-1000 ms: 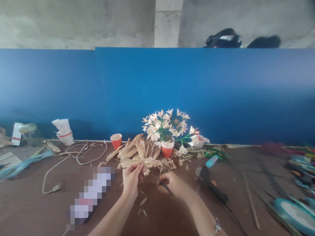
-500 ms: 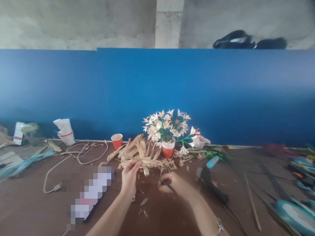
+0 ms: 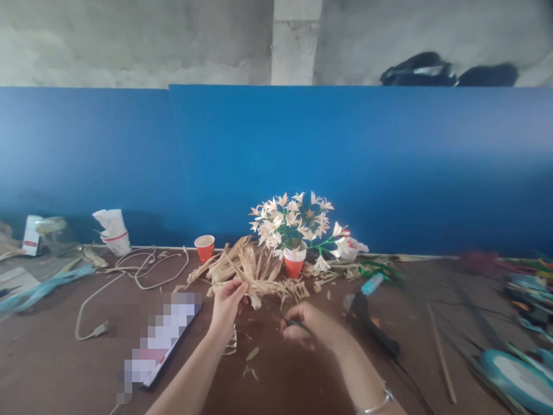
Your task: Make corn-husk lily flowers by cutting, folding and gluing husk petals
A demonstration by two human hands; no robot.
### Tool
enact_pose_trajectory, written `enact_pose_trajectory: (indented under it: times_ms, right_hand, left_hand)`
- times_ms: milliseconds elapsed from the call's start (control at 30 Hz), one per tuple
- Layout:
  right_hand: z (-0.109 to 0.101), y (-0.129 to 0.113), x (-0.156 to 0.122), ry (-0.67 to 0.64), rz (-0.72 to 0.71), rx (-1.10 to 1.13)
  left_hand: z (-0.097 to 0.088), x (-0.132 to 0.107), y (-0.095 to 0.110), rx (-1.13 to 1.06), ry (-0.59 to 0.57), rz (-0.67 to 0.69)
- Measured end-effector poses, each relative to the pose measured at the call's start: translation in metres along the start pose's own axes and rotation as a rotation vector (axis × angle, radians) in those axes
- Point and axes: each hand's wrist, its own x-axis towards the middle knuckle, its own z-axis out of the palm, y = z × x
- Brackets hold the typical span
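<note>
My left hand point(image 3: 228, 305) is closed in a pinch, thumb against the fingers, in front of a heap of dried corn husks point(image 3: 244, 262). A piece of husk seems to be in that pinch, though it blends with the heap behind. My right hand point(image 3: 307, 325) is wrapped round the dark handles of a pair of scissors point(image 3: 279, 313), whose thin blades point up and left towards my left hand. Below my left wrist shows a curled pale strip point(image 3: 232, 341); whether it hangs or lies on the table is unclear. White husk-like flowers point(image 3: 276, 225) on green stems stand in a red-and-white paper cup point(image 3: 294, 266).
Another paper cup point(image 3: 204, 249) stands behind the husks. To the left lie a white cable point(image 3: 142, 285) and a blurred-out phone-like slab point(image 3: 164, 346). On the right are a black corded tool point(image 3: 371, 328), a thin stick point(image 3: 441, 354) and a teal ribbon roll point(image 3: 514, 380). A blue partition point(image 3: 276, 144) rises behind.
My right hand has shifted slightly right and turned, so the scissor blades now show pointing towards my left hand. More of the curled strip shows beneath my left wrist.
</note>
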Motion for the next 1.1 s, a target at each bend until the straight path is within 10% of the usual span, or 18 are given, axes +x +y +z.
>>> enact_pose_trajectory:
  times_ms: [1100]
  right_hand:
    - [0.003, -0.005, -0.002, 0.0, -0.012, -0.102]
  left_hand:
    - [-0.006, 0.01, -0.008, 0.117, -0.179, -0.111]
